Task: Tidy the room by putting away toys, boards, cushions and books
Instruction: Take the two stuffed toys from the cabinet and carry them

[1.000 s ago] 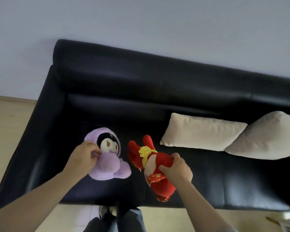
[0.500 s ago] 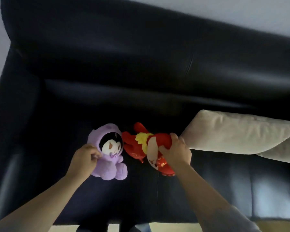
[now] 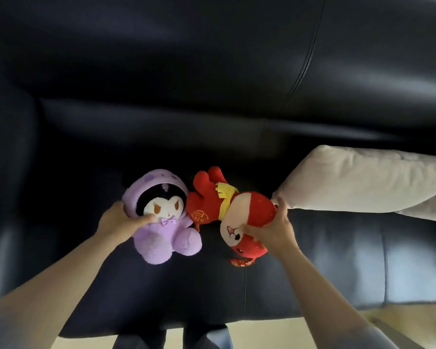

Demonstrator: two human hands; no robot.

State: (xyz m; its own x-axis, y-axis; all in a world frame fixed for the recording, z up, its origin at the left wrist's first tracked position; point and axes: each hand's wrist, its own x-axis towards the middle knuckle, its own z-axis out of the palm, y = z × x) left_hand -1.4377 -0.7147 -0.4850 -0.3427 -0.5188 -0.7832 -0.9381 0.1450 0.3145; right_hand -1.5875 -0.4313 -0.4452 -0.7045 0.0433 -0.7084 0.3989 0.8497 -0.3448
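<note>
Purple plush [image 3: 166, 238] sits upright, gripped by left hand [image 3: 118, 220]; red plush [image 3: 212, 205] lies crosswise, head clasped by right hand [image 3: 272, 231], both seemingly touching sofa [image 3: 325, 263].

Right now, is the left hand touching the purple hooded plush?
Touching. The head view shows the left hand gripping the purple hooded plush, with its thumb laid across the plush's face and no gap between them.

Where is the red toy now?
In the head view's centre, the red toy lies on the sofa, gripped by the right hand, between the purple toy and a cushion.
</note>
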